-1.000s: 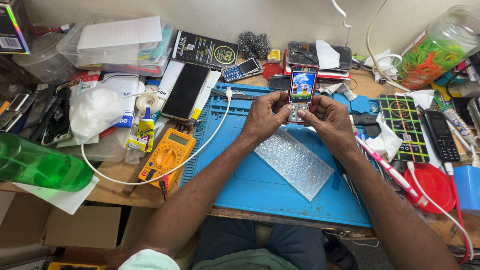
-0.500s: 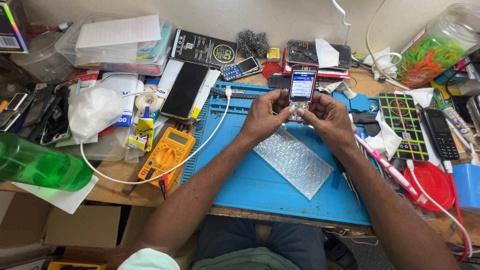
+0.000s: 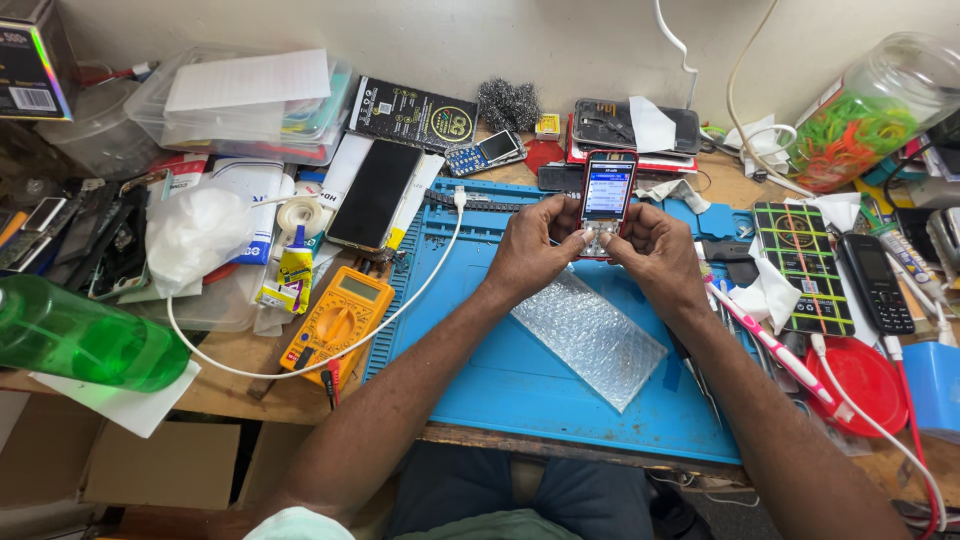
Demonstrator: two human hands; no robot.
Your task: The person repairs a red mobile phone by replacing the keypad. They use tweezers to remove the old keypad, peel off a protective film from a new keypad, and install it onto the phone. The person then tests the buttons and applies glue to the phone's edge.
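Blue silicone matting (image 3: 520, 390) is covering the near part of the counter (image 3: 230, 385), and the person's two forearms are reaching out over it. A strip of clear bubble wrap (image 3: 590, 335) is lying on the mat just under and nearer than the wrists. Beyond it the left hand (image 3: 530, 250) and the right hand (image 3: 655, 255) are cupping a small red keypad phone (image 3: 607, 195) between them, holding it upright above the mat. Both grips are closed around the phone's lower half, fingers wrapping its sides, and both thumbs are resting on the keypad. The screen is glowing pale blue and white.

Out to the left of the left hand, a yellow multimeter (image 3: 335, 320) is lying at the mat's edge, with a white cable (image 3: 400, 300) curving past it. Further left a green plastic bottle (image 3: 85, 335) is lying on its side. To the right of the right hand a pink toothbrush (image 3: 765, 335) is lying slantwise, and beyond that a red lid (image 3: 865, 385) and a black keypad phone (image 3: 875, 285) are sitting well apart from the grip.

Past the held phone, toward the wall, a dark slab phone (image 3: 375, 195) is lying face up, another small keypad phone (image 3: 485, 152) is sitting beside a steel wool pad (image 3: 510, 103), and a clear jar of coloured rubber bands (image 3: 870, 110) is standing at the far right.
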